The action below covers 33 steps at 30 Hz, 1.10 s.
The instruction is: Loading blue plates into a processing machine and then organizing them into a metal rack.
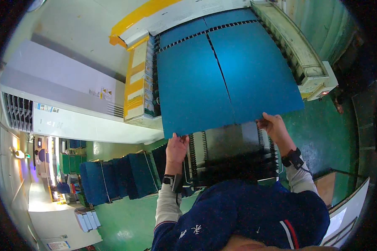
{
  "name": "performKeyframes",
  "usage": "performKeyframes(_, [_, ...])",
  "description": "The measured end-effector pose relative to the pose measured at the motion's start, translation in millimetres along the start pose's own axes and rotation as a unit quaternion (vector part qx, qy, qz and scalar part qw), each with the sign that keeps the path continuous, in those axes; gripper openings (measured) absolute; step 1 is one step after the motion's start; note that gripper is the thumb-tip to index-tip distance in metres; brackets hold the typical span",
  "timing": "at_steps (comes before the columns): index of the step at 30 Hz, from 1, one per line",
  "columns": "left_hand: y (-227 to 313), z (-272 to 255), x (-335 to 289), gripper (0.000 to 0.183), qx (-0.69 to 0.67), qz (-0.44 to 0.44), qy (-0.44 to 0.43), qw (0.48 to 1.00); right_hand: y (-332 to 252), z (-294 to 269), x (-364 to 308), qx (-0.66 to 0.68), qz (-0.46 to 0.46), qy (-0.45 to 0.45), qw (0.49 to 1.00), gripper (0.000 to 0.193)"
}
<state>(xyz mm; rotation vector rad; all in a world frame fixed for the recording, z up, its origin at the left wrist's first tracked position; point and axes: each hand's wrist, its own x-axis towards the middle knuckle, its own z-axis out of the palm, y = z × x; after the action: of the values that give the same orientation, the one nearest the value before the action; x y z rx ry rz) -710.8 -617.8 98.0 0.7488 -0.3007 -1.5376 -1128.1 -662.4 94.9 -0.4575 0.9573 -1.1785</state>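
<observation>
Two flat blue panels lie side by side on the roller conveyor (276,44), a thin dark gap between them narrowing toward me. My left hand (178,148) is closed at the near left corner of the left panel (192,88), thumb at its edge. My right hand (274,127) pinches the near edge of the right panel (255,71), thumb on top and fingers underneath. The near edges of both panels stick out past the conveyor. Below them, close to my body, stands a slotted rack (191,152) with a dark, shiny sheet in it.
More blue panels (184,33) lie farther up the conveyor. Yellow-taped side housing (136,79) and a long white air-conditioner-like cabinet (71,100) stand left. Racks of dark blue panels (117,178) stand on the green floor at lower left. A switch box (324,83) sits at right.
</observation>
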Motion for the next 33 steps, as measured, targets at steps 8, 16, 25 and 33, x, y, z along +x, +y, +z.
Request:
performKeyframes(8, [2.1,-3.6,10.9,0.017,-0.001,-0.003,0.004,1.0,-4.7,0.0,6.8,-0.002,0.002,-0.003,1.0,0.025])
performKeyframes(16, [6.6,0.3,15.8,0.018,0.004,0.006,-0.028,1.0,-9.0,2.8,12.2,-0.014,-0.009,-0.014,1.0,0.023])
performKeyframes(25, [11.3,-10.6,16.3,0.026,0.019,-0.018,0.009,1.0,-11.7,7.6,27.0,0.02,-0.005,0.006,1.0,0.024])
performKeyframes(33, [1.6,-58.7,-33.3,0.04,0.054,-0.022,0.115,0.992,-11.0,7.5,29.3,-0.043,0.024,-0.076,0.996,0.031])
